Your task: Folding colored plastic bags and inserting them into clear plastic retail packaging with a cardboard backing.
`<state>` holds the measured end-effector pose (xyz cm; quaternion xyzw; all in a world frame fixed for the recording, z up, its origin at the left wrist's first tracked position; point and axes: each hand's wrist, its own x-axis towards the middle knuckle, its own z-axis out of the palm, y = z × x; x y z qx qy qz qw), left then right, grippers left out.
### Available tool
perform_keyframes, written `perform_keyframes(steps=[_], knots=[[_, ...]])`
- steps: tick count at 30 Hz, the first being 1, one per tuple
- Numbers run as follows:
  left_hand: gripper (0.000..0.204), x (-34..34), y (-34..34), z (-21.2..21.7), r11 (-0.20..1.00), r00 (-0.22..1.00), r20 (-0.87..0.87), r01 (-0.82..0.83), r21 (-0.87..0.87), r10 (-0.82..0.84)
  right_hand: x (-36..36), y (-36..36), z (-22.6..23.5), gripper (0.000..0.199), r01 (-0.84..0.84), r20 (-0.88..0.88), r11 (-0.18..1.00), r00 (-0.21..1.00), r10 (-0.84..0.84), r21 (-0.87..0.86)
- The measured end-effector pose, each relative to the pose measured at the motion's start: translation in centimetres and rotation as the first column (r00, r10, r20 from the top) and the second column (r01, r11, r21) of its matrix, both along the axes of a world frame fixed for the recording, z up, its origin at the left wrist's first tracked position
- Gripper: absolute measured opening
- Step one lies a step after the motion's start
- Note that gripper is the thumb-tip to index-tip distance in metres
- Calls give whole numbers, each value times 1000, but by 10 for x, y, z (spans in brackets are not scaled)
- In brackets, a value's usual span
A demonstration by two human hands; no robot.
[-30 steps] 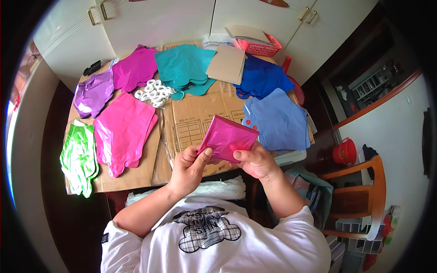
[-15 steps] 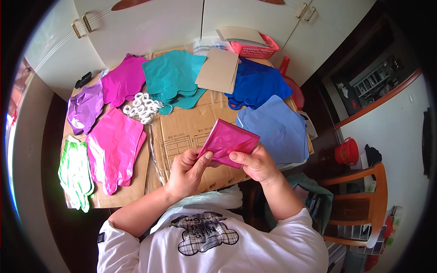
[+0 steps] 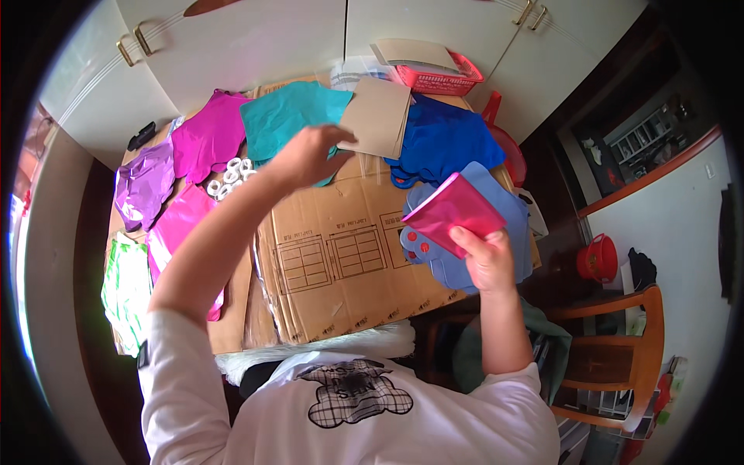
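My right hand point(image 3: 490, 260) grips a folded piece of shiny magenta plastic film point(image 3: 457, 215), thumb on top, above a stack of light blue flat shapes point(image 3: 508, 232). My left hand point(image 3: 310, 153) is stretched across the table, fingers apart. Its fingertips are at the lower left corner of a small stack of beige cardboard sheets point(image 3: 377, 116); whether they touch it I cannot tell. Beneath and beside that hand lie teal film shapes point(image 3: 291, 112). Small white ribbon rolls point(image 3: 229, 180) sit left of the forearm, which partly hides them and a bright pink film shape point(image 3: 182, 221).
A brown cardboard sheet point(image 3: 325, 298) covers the table. Around it lie purple point(image 3: 145, 190), magenta point(image 3: 208, 136), dark blue point(image 3: 449, 143) and green-white point(image 3: 126, 287) pieces. A red basket point(image 3: 442, 81) stands at the back against white cabinets. A wooden chair point(image 3: 647, 349) is at the right.
My left hand has let go of the folded magenta film and moved forward to the cardboard sheets. My right hand has carried the film to the right, over the light blue stack.
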<state>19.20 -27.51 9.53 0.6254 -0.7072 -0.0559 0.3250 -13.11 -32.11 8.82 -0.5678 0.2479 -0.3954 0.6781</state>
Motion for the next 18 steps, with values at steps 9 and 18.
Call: perform_keyframes(steps=[9,18], knots=[[39,18,-108,-23,881,710,676,-172,441,-199,-34,1,0,12,158,31,987,987,-159,39],[22,18,-97,-32,954,822,556,-56,294,-123,-44,1,-14,20,129,51,989,990,-133,78]])
